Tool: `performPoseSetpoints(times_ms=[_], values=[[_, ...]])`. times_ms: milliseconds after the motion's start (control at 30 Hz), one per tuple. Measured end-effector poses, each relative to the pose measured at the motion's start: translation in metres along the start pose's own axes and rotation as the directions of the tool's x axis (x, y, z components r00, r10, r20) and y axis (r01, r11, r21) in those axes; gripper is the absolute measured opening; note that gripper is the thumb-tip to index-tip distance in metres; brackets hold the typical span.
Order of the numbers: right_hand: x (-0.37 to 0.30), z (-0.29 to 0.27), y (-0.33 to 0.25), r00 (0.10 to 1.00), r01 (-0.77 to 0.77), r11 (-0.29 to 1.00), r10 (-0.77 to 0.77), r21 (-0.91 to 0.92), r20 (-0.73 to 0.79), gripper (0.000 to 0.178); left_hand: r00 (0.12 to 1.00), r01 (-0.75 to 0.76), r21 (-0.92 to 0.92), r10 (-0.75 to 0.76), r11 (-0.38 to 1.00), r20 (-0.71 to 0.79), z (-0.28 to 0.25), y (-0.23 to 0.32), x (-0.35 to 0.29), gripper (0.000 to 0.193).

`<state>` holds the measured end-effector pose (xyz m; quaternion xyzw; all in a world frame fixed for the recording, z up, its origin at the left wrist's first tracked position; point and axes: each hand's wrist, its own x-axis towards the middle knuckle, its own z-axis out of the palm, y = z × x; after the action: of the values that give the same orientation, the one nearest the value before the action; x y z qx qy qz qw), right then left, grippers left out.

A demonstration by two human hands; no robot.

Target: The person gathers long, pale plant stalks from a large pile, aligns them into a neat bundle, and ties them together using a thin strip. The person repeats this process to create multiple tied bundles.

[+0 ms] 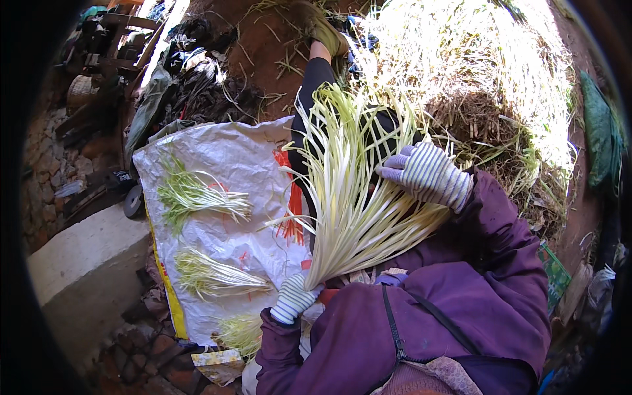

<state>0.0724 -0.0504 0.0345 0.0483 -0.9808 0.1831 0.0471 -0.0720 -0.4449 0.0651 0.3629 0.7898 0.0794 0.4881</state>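
Observation:
A large, loose bunch of blanched chives [342, 191], pale white at the base and yellow-green at the tips, fans out over my lap. My left hand [294, 299], in a striped glove, is closed round the gathered lower ends. On the right of the fan, my right hand [426, 174], gloved alike, has its fingers curled against the leaves; what lies inside them is partly hidden. Left of my leg lies a bundle of red ties [289, 204]. Two smaller bunches, an upper one [210, 197] and a lower one [227, 275], rest on a white plastic sheet [204, 234].
Another pale bunch [242, 334] lies by my left sleeve. A big heap of loose leaves and straw [474, 79] rises beyond my right arm. A concrete ledge [85, 247] borders the sheet at left, with rubble below. Dark cloth and plastic [194, 79] pile up at the far left.

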Motion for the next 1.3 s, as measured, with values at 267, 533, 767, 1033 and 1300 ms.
performPoseSetpoints(times_ms=[267,533,767,1033,1300], values=[[-0.049,-0.023,-0.016,0.979,-0.199,0.973,0.204,0.118,-0.030,0.023,0.998,-0.002,0.060,-0.002,0.998,0.066,-0.001,0.001,0.006,0.025],[-0.044,-0.039,0.039,0.710,-0.484,0.849,0.523,0.214,-0.472,0.025,0.999,-0.028,0.110,0.024,0.994,0.042,0.002,0.000,0.007,0.024],[0.066,0.002,0.040,0.836,-0.549,0.833,0.549,0.066,0.028,0.040,0.998,-0.052,0.102,0.054,0.993,-0.017,0.001,0.000,0.003,0.025],[0.062,0.018,0.058,0.806,-0.482,0.853,0.522,0.202,-0.281,0.017,0.994,-0.083,0.112,0.089,0.990,-0.055,-0.003,0.004,0.001,0.025],[-0.039,0.016,0.131,0.456,-0.790,0.553,0.818,0.264,-0.351,0.024,1.000,0.019,0.033,-0.019,0.999,-0.002,0.008,-0.004,0.003,0.023]])
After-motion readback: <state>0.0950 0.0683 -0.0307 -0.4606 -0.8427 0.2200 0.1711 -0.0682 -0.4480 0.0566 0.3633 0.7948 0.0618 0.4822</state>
